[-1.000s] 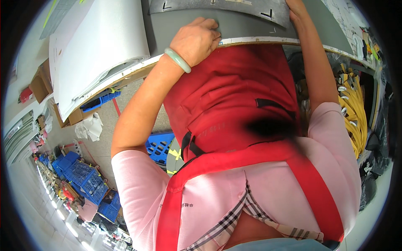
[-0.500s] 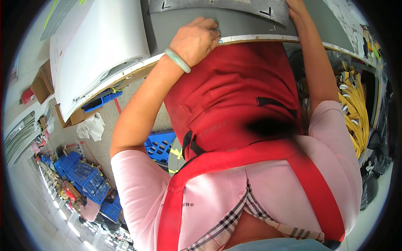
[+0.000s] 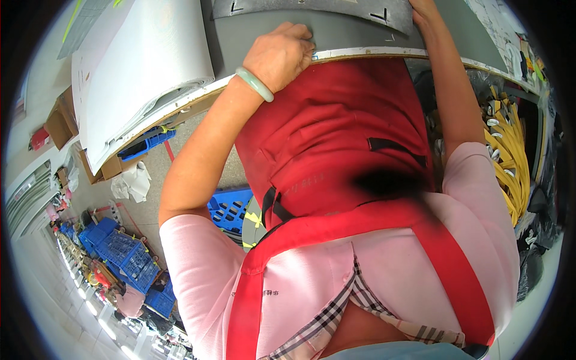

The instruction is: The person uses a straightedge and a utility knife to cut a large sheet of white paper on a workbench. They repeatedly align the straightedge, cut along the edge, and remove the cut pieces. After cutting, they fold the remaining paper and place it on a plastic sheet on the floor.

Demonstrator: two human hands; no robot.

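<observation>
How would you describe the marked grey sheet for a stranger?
Start at the table across the picture's top. On its dark grey surface, between the white roll and the right hand, lies a mottled grey sheet. Two black L-shaped marks set it apart from the roll and the surface.

- cam's on my head, the left of a pair, wide fisheye aimed down my front
- pretty close in: my shirt [image 3: 198, 258] and red apron [image 3: 336, 120] fill the middle and bottom
- table edge [image 3: 366, 54] crosses the top, bowed by the lens; left hand [image 3: 279, 57] fits, right hand [image 3: 422, 12] gets clipped
- floor [image 3: 195, 157]'s farther off, over at the left
</observation>
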